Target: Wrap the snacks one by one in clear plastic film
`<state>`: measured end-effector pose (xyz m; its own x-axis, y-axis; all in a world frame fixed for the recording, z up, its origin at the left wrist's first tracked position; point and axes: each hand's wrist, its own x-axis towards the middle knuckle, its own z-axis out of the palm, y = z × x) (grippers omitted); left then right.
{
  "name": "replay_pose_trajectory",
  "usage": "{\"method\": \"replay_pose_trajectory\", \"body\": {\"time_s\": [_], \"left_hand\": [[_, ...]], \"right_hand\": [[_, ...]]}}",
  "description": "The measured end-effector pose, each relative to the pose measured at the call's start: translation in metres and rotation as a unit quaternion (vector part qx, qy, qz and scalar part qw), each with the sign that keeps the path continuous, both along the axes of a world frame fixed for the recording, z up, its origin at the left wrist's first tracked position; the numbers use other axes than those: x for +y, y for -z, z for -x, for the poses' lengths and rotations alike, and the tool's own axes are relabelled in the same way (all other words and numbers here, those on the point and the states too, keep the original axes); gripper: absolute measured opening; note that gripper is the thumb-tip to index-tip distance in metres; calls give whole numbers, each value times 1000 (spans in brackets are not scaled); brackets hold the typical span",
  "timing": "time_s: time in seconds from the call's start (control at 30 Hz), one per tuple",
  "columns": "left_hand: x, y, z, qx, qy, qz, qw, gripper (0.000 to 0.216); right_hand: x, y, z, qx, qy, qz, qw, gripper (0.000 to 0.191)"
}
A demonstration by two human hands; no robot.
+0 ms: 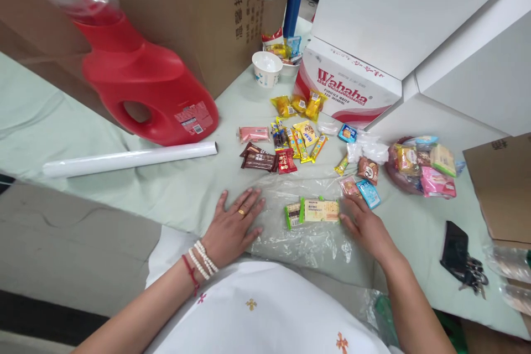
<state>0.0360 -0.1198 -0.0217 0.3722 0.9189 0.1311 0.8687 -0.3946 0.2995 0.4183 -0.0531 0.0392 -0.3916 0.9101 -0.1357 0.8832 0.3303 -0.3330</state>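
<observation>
Lying just beside the right hand point(367, 228) are two green-edged packets point(320, 211).

- Biscuit packs point(321, 211) lie on plastic film point(274, 243), between left hand point(232, 227) and right hand point(365, 227).
- Behind the film, loose snacks point(302, 146) lie on the surface point(182, 188).
- Left: a jug point(151, 86) behind a roll point(133, 159).
- Behind the snacks: a bowl point(267, 74), left of a carton point(340, 86).
- Right: a basket point(391, 168) holding packets point(440, 180); before it, a phone point(454, 249) and keys point(474, 276).
</observation>
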Motion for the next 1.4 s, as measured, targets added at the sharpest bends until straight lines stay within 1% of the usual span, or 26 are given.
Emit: {"method": "replay_pose_trajectory", "body": {"time_s": [0.07,0.13,0.2,0.27,0.33,0.37,0.43,0.5,0.53,0.6,0.67,0.77,0.9,0.97,1.13,1.27,1.33,1.4], "left_hand": [[-3,-5,-4,1,-22,-38,999,68],[-5,-11,-8,1,-2,-77,997,68],[-6,-16,-12,-4,64,-89,994,67],[-5,-17,-17,-18,136,-74,988,60],[-2,-15,-22,-34,184,-51,981,47],[0,-14,-23,-39,189,-42,980,41],[4,-11,-23,-37,174,-25,984,36],[7,-10,-18,-19,146,-3,989,40],[8,-10,-14,-9,134,7,991,46],[8,-10,-5,6,119,28,993,60],[6,-10,2,7,105,41,994,71],[2,-8,4,2,90,51,995,76],[1,-5,2,-7,82,57,995,82],[2,-4,3,-12,82,58,995,83],[3,-4,9,-18,93,64,994,83],[1,-8,12,-29,94,42,994,76],[-1,-10,14,-33,102,27,994,73],[-3,-12,16,-34,124,24,991,73]], "right_hand": [[-17,0,-14,48,14,-21,999,39],[-36,-2,-21,88,-23,-18,996,33],[-52,-3,-21,108,-58,-25,992,22],[-57,-2,-15,116,-50,-61,990,16],[-50,-1,-1,112,-32,-88,989,20],[-43,-1,7,98,-28,-85,991,25],[-24,-3,27,41,-39,-41,998,42],[-3,-8,43,-34,-66,18,997,57],[5,-11,49,-64,-82,38,994,59],[17,-18,56,-94,-108,49,988,55],[21,-25,59,-92,-121,34,988,51],[22,-30,68,-68,-159,28,984,51],[22,-25,93,-73,-252,65,963,51],[23,-22,102,-87,-276,74,954,52],[28,-23,108,-110,-264,80,955,55],[31,-25,108,-95,-247,94,960,57],[28,-27,99,-69,-238,99,964,61],[17,-29,81,-18,-215,89,972,62]]}}
